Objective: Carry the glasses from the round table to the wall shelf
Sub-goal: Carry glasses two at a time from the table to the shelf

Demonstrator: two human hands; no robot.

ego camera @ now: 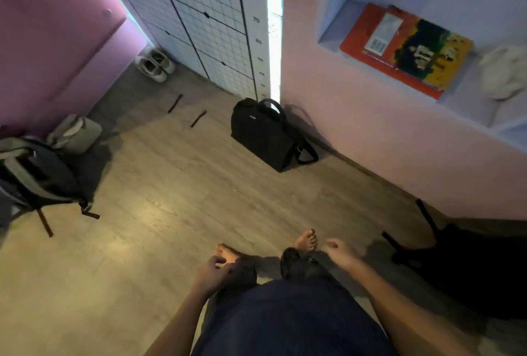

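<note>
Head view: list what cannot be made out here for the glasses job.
- Glasses and round table: neither shows in the head view; both lie outside the frame.
- Wall shelf: its right part is cut off by the frame's right edge.
- Left hand and right hand: both look empty, but the curled fingers hide the palms.
- Book: cover print too blurred to read.

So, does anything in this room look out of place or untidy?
Yes: a pale crumpled cloth lies loose on the wall shelf beside the orange book. Both hands are empty, and no glasses are in view.
</note>
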